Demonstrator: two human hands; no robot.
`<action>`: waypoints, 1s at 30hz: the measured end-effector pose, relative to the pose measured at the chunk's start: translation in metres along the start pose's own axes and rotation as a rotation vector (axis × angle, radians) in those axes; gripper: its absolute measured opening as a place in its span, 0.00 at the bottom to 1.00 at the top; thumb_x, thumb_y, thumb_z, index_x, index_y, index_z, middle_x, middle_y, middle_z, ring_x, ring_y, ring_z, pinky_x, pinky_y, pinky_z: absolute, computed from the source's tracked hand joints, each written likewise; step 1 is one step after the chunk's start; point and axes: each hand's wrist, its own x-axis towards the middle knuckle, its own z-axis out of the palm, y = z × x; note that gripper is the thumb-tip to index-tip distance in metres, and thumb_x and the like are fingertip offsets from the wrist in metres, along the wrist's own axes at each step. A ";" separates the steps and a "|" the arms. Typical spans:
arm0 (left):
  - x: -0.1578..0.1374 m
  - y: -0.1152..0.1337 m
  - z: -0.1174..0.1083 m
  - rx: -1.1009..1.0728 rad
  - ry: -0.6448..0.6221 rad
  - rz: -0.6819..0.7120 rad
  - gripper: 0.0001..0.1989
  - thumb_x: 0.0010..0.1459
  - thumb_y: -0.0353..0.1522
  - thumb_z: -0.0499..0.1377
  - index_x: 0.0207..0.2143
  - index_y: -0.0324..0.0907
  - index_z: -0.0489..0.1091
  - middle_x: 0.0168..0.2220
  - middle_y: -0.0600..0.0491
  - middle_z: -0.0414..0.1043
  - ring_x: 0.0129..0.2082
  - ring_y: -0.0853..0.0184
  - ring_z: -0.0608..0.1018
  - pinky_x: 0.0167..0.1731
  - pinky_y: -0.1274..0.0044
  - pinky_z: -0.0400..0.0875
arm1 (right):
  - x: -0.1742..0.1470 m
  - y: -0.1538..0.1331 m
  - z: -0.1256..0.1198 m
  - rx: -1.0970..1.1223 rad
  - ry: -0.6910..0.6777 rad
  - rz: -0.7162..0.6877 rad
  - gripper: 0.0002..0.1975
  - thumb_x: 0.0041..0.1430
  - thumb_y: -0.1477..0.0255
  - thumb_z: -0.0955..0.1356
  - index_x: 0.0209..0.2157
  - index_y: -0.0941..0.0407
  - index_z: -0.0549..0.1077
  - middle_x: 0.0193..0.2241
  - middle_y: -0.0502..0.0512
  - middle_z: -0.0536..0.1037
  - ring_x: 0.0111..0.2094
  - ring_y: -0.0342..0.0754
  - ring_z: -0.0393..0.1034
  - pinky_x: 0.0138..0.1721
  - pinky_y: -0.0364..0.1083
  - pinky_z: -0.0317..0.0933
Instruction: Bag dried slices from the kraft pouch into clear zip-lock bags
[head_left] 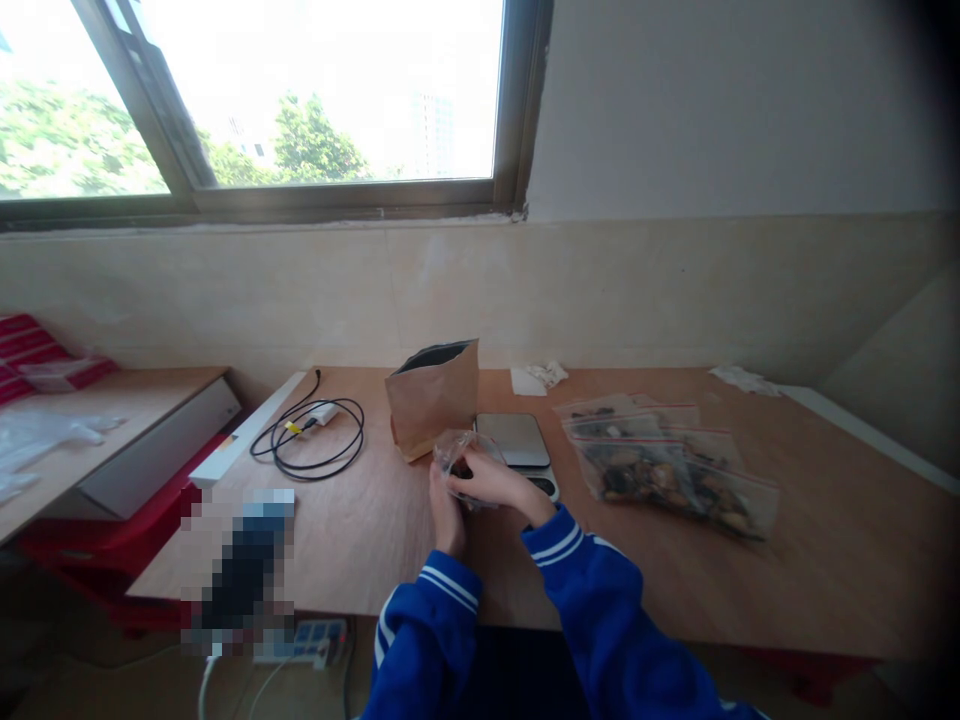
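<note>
The clear plastic bag (456, 448), with something dark inside, is just below the centre of the frame; the left hand (448, 515) grips its near side, while the right hand (491, 478) has its fingers at the bag's mouth, though whether they pinch anything I cannot tell. The film looks thin and slack, so a loosened left grip could let it fold and spill its contents. Behind it, at mid-frame, the open-topped paper bag (433, 405) stands close enough that a knock from the knuckles might tip it. Just right of centre, the scale (514, 440) sits beside the right forearm, where a dragging sleeve (585, 570) could nudge it. The filled zip bags (660, 465), right of centre, overlap and might slide if bumped.
</note>
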 end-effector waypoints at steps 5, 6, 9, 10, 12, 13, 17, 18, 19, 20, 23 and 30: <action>0.001 -0.003 -0.005 0.062 -0.046 0.083 0.16 0.58 0.37 0.53 0.44 0.38 0.72 0.43 0.47 0.75 0.46 0.61 0.74 0.53 0.68 0.62 | 0.000 -0.005 -0.006 -0.027 -0.070 0.010 0.13 0.51 0.72 0.69 0.41 0.58 0.74 0.40 0.59 0.77 0.41 0.53 0.71 0.42 0.47 0.62; 0.001 -0.004 -0.006 0.071 -0.054 0.094 0.17 0.58 0.37 0.53 0.44 0.38 0.72 0.44 0.47 0.75 0.47 0.61 0.74 0.53 0.68 0.62 | -0.001 -0.007 -0.008 -0.045 -0.091 0.007 0.12 0.51 0.73 0.69 0.40 0.58 0.74 0.40 0.59 0.78 0.41 0.53 0.71 0.42 0.47 0.62; 0.002 -0.004 -0.006 0.079 -0.054 0.097 0.17 0.58 0.38 0.53 0.43 0.38 0.73 0.43 0.47 0.75 0.47 0.61 0.74 0.53 0.68 0.62 | -0.003 -0.013 -0.014 -0.084 -0.128 0.014 0.08 0.51 0.75 0.68 0.35 0.59 0.76 0.35 0.59 0.79 0.38 0.53 0.72 0.39 0.47 0.63; 0.002 -0.004 -0.005 0.063 -0.050 0.076 0.17 0.58 0.39 0.53 0.42 0.38 0.73 0.42 0.47 0.75 0.46 0.61 0.75 0.52 0.68 0.63 | -0.004 -0.014 -0.016 -0.083 -0.122 0.022 0.07 0.51 0.75 0.69 0.34 0.60 0.76 0.34 0.59 0.80 0.37 0.53 0.73 0.38 0.47 0.63; 0.002 -0.003 -0.003 0.004 -0.017 -0.008 0.18 0.58 0.41 0.52 0.41 0.37 0.73 0.39 0.47 0.76 0.44 0.61 0.76 0.49 0.68 0.66 | -0.005 -0.015 -0.019 -0.055 -0.073 0.030 0.07 0.51 0.75 0.69 0.34 0.60 0.77 0.35 0.59 0.80 0.37 0.53 0.73 0.37 0.46 0.63; 0.002 -0.004 -0.002 -0.033 0.007 -0.056 0.19 0.58 0.42 0.52 0.41 0.36 0.72 0.38 0.47 0.76 0.42 0.61 0.77 0.47 0.69 0.68 | -0.005 -0.016 -0.020 -0.039 -0.033 0.031 0.08 0.52 0.75 0.68 0.36 0.60 0.77 0.36 0.59 0.80 0.37 0.53 0.73 0.37 0.46 0.63; 0.003 -0.005 -0.001 -0.120 0.064 -0.151 0.20 0.57 0.42 0.53 0.44 0.37 0.71 0.39 0.46 0.76 0.40 0.61 0.78 0.42 0.70 0.71 | -0.005 -0.014 -0.025 -0.020 0.103 0.035 0.11 0.53 0.76 0.68 0.39 0.59 0.76 0.38 0.61 0.80 0.39 0.53 0.74 0.39 0.46 0.63; 0.003 -0.005 -0.001 -0.128 0.066 -0.159 0.20 0.58 0.42 0.53 0.44 0.36 0.71 0.40 0.46 0.76 0.40 0.61 0.78 0.42 0.70 0.71 | -0.004 -0.013 -0.025 -0.016 0.116 0.031 0.11 0.53 0.75 0.68 0.40 0.60 0.76 0.38 0.61 0.80 0.38 0.53 0.74 0.39 0.46 0.63; 0.002 -0.005 0.000 -0.135 0.067 -0.171 0.20 0.58 0.42 0.53 0.45 0.36 0.71 0.40 0.46 0.76 0.41 0.61 0.78 0.41 0.70 0.71 | -0.003 -0.012 -0.025 -0.004 0.125 0.027 0.11 0.53 0.75 0.68 0.40 0.59 0.76 0.38 0.61 0.79 0.38 0.53 0.74 0.39 0.46 0.64; 0.002 -0.004 0.000 -0.143 0.069 -0.187 0.21 0.59 0.42 0.52 0.45 0.36 0.71 0.40 0.45 0.76 0.41 0.60 0.78 0.41 0.70 0.72 | -0.002 -0.011 -0.025 0.012 0.137 0.027 0.11 0.53 0.75 0.68 0.40 0.59 0.76 0.38 0.60 0.79 0.38 0.53 0.74 0.39 0.46 0.64; 0.001 0.000 0.003 -0.188 0.064 -0.219 0.22 0.60 0.43 0.50 0.45 0.37 0.72 0.42 0.44 0.76 0.43 0.58 0.77 0.43 0.69 0.72 | 0.001 -0.007 -0.024 0.056 0.193 0.053 0.10 0.54 0.75 0.68 0.39 0.58 0.75 0.37 0.58 0.79 0.37 0.51 0.73 0.38 0.46 0.64; -0.003 0.010 0.006 -0.322 -0.024 -0.277 0.24 0.63 0.43 0.45 0.49 0.37 0.69 0.44 0.43 0.75 0.45 0.58 0.77 0.46 0.68 0.70 | 0.001 -0.001 -0.032 0.140 0.230 0.035 0.11 0.55 0.74 0.66 0.42 0.58 0.72 0.35 0.56 0.78 0.34 0.48 0.71 0.36 0.45 0.64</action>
